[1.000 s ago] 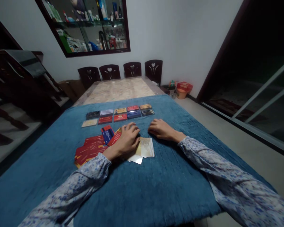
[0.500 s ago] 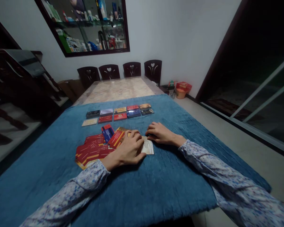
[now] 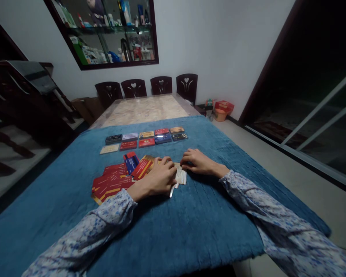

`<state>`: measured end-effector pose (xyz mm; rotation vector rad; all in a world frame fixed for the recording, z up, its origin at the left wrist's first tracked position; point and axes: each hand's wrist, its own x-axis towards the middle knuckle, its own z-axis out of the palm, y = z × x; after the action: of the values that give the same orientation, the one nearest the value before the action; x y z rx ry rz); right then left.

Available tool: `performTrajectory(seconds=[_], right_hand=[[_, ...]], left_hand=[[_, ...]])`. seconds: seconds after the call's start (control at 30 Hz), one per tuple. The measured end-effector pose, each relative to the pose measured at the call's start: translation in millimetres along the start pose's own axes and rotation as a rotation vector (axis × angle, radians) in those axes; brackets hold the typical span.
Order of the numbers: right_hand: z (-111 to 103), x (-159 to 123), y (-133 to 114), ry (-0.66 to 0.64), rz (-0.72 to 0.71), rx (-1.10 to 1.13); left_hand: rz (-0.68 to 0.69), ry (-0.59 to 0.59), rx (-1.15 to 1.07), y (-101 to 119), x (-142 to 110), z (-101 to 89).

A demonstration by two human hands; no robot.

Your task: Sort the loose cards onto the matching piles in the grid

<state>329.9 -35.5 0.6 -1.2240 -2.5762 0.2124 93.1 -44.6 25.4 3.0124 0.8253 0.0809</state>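
Several pale cards (image 3: pixel 181 176) lie partly spread on the blue cloth between my hands. My left hand (image 3: pixel 160 176) is curled palm-down over them, its thumb tucked in, and a card edge pokes out tilted below it. At the cards' right edge, the bent fingers of my right hand (image 3: pixel 198 162) grip the pale cards; its fingertips are partly hidden. Left of my left hand spreads a loose heap of red and gold cards (image 3: pixel 109 184). A blue and red card (image 3: pixel 131 163) and a red and gold fan (image 3: pixel 142 167) lie at its upper right.
Beyond the heap, two rows of sorted cards include a black stack (image 3: pixel 113 139), a red stack (image 3: pixel 146 142) and a cream card (image 3: pixel 109 149). The blue cloth (image 3: pixel 173 231) covers the near part of the marble-patterned table (image 3: pixel 144 110). Dark chairs (image 3: pixel 133 88) stand at the far end.
My left hand has drawn its fingers and thumb in, and tilted card edges now show below it. The pale cards have shifted slightly. My right hand has moved slightly right.
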Motion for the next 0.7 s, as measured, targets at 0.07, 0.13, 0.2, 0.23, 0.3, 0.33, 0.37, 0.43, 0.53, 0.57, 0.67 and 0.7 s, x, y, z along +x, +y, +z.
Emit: performTrajectory(seconds=[0.07,0.13,0.2,0.23,0.3,0.33,0.37,0.43,0.53,0.57,0.67,0.7], right_hand=[[0.0,-1.3,5.9,0.014,0.013,0.006],[0.4,-2.8,11.2,0.035,0.031,-0.004],[1.1,-4.2,15.2,0.044,0.047,-0.017],[1.5,-4.8,16.8,0.044,0.053,-0.022],[2.1,-5.7,19.1,0.040,0.058,-0.028],[2.2,-5.9,20.0,0.037,0.058,-0.028],[2.3,-6.1,20.9,0.035,0.060,-0.027],[2.2,-6.1,22.9,0.034,0.067,-0.026],[1.4,-6.4,26.2,0.034,0.077,-0.027],[1.0,-6.6,27.3,0.034,0.080,-0.029],[0.0,-7.7,29.2,0.052,0.079,-0.041],[-0.3,-8.0,29.4,0.065,0.072,-0.042]], left_hand=[[0.005,-0.012,0.030,-3.9,5.0,0.3],[0.004,-0.015,0.054,-8.0,9.9,0.6],[-0.006,-0.010,0.065,-11.9,14.1,1.2],[-0.010,-0.008,0.067,-13.6,15.8,1.6],[-0.016,-0.007,0.071,-16.4,18.5,2.5],[-0.017,-0.005,0.075,-17.5,19.5,3.1],[-0.018,0.001,0.077,-18.7,20.4,3.7],[-0.020,0.023,0.078,-20.9,21.9,5.3],[-0.022,0.064,0.084,-24.5,24.4,8.0],[-0.023,0.074,0.084,-25.5,25.4,8.9],[-0.041,0.103,0.071,-26.9,27.7,10.3],[-0.053,0.112,0.066,-26.5,28.0,10.0]])
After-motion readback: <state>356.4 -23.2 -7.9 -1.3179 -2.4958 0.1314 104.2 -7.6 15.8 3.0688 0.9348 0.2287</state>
